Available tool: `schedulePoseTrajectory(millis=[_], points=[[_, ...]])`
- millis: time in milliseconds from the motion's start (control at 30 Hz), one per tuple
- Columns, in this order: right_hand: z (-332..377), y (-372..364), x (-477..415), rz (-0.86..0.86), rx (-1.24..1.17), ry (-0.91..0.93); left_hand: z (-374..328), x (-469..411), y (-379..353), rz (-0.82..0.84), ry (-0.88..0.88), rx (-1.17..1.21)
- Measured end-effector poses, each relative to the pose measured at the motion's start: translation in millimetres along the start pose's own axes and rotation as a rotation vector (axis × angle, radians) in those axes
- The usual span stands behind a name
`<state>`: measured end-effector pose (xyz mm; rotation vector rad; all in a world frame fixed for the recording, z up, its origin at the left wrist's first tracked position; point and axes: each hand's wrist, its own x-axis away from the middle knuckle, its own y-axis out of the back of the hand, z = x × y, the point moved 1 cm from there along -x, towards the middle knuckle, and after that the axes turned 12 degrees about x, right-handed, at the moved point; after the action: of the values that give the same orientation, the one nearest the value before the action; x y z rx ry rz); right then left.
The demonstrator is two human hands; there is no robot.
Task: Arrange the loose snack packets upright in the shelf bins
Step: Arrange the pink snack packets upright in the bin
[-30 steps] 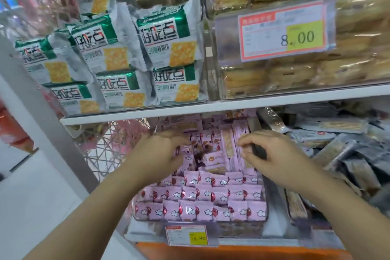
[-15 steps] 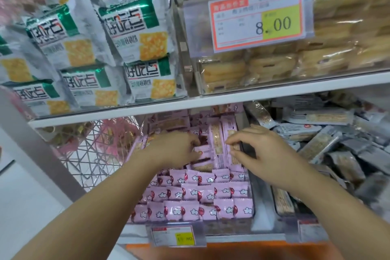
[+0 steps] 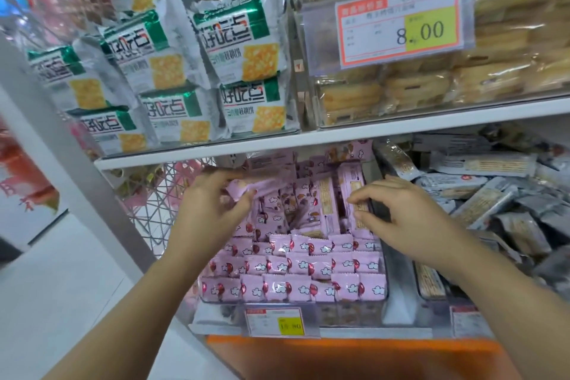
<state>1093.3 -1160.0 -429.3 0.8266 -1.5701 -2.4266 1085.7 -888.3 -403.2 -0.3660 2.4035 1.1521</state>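
The left grip (image 3: pixel 209 213) is closed round a loose pink packet (image 3: pixel 257 186), thumb under and fingers over it. The packet is blurred and lies slanted, lifted just above the pile. The right grip (image 3: pixel 407 216) has curled fingers, forefinger and thumb pinching the edge of an upright pink packet (image 3: pixel 350 182) that stands among others at the far end of the clear bin (image 3: pixel 385 290). Between the two grips the packets lie jumbled. Nearer than both grips, rows of pink packets (image 3: pixel 296 268) stand neatly side by side. To the right of the right grip lies a heap of grey packets (image 3: pixel 490 203). Above the left grip, on the upper shelf (image 3: pixel 308 142), sit green-and-white cracker bags (image 3: pixel 240 49).
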Motion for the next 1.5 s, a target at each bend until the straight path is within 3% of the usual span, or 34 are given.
schedulePoseTrajectory(millis=[133, 333, 533, 667, 767, 900, 1100, 1367, 1500], points=[[0.4, -1.3, -0.2, -0.016, 0.010, -0.005, 14.2, -16.3, -6.1, -0.124, 0.102, 0.113], [-2.4, -3.8, -1.8, -0.018, 0.002, -0.018, 6.8, -43.9, -23.6, -0.069, 0.214, 0.369], [-5.2, -5.4, -2.9, -0.025, -0.001, -0.019, 39.2, -74.3, -35.9, 0.132, 0.397, 0.071], [-4.8, -5.7, -4.3, -0.035, -0.002, -0.011, 32.1, -65.8, -36.4, 0.130, 0.333, 0.199], [-5.4, -5.2, -4.4, -0.037, -0.004, -0.013, 16.6, -55.7, -35.2, 0.098, 0.189, -0.030], [-5.8, -4.2, -4.6, -0.035, -0.012, -0.020, -23.0, -26.7, -46.2, 0.310, -0.028, -0.155], [-4.7, -4.5, -2.8, -0.035, -0.002, -0.023, -41.3, -16.0, -94.4, 0.511, 0.052, -0.193], [-7.5, -2.2, -1.7, -0.044, -0.030, -0.008, -44.3, -20.8, -109.8, 0.383, 0.207, 0.135], [-8.3, -1.6, -1.1, -0.039, -0.026, -0.016, -44.1, -15.0, -80.7, 0.237, 0.126, 0.156]])
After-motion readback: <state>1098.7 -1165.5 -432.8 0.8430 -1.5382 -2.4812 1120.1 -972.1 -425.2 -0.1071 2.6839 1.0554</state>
